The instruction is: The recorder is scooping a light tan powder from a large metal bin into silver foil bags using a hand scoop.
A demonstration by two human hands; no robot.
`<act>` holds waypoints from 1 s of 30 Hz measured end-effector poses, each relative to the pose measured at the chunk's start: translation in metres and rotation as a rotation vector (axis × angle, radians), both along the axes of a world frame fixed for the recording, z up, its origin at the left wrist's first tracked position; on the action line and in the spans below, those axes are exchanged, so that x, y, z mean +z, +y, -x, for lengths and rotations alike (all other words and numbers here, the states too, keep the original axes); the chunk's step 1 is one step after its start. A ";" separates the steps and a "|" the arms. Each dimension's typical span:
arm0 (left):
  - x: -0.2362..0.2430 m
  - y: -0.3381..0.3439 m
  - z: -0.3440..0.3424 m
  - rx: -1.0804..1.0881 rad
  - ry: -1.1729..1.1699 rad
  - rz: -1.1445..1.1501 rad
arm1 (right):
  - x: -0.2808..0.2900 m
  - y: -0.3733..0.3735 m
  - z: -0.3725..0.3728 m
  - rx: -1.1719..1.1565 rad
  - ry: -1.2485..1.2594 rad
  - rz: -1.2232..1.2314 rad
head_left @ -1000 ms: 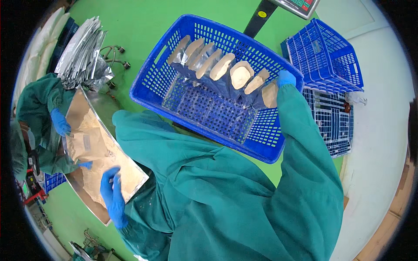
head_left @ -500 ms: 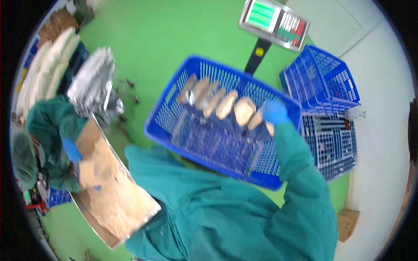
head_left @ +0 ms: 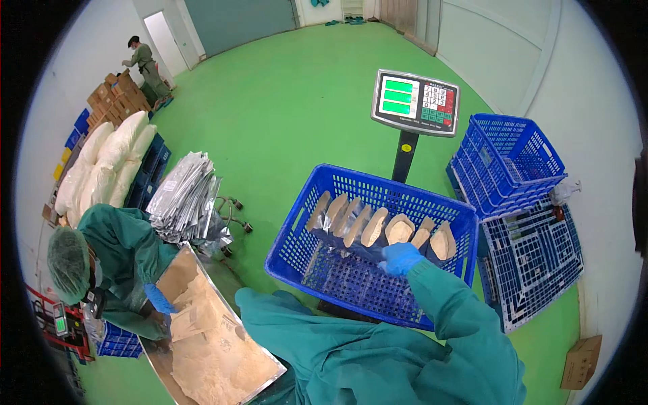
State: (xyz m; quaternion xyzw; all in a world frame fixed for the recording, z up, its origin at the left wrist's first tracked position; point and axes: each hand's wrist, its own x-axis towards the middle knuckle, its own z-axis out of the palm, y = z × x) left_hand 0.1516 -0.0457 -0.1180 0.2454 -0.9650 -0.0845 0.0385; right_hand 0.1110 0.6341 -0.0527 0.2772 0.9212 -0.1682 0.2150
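Note:
A row of open pouches (head_left: 374, 229) with pale powder in their mouths stands along the far side of a blue plastic crate (head_left: 290, 270). My right hand (head_left: 401, 259), in a blue glove, is over the crate, close in front of the pouches towards the right end of the row. Its fingers are curled together; whatever they may hold is hidden. My left hand is out of sight; only the green left sleeve (head_left: 260, 307) shows, near the crate's near left side. Behind the crate rises a scale display (head_left: 415, 101) on a post.
On the left, a co-worker's gloved hand (head_left: 158, 298) is in a metal tray (head_left: 270, 371) of pale powder. Silver pouches (head_left: 185, 196) are stacked beyond it. Stacked blue crates (head_left: 506, 155) and pallets (head_left: 533, 263) stand right, a carton (head_left: 580, 362) nearer. Farther left lie white sacks (head_left: 111, 158).
My right hand has moved left and nearer, away from the rightmost pouches, which now show more fully. The whole view has shifted, bringing the far room into sight.

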 end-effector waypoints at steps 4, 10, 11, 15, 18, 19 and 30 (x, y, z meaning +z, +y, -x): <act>-0.021 -0.022 -0.019 0.041 -0.021 0.027 | -0.066 0.071 -0.043 -0.395 0.032 -0.290; -0.032 -0.097 -0.123 0.084 0.015 0.165 | -0.180 0.191 -0.119 -0.323 -0.028 -0.357; -0.030 -0.110 -0.145 0.050 0.034 0.218 | -0.195 0.204 -0.119 -0.004 -0.153 -0.392; -0.014 -0.123 -0.199 0.328 -0.042 0.098 | -0.229 0.235 -0.118 0.375 -0.318 -0.267; 0.004 -0.107 -0.189 0.216 0.136 0.304 | -0.240 0.240 -0.111 0.250 -0.288 -0.172; 0.012 -0.105 -0.181 0.236 0.133 0.288 | -0.242 0.239 -0.108 0.219 -0.274 -0.148; 0.003 -0.127 -0.164 0.557 0.259 0.109 | -0.219 0.242 -0.157 -0.625 0.351 0.792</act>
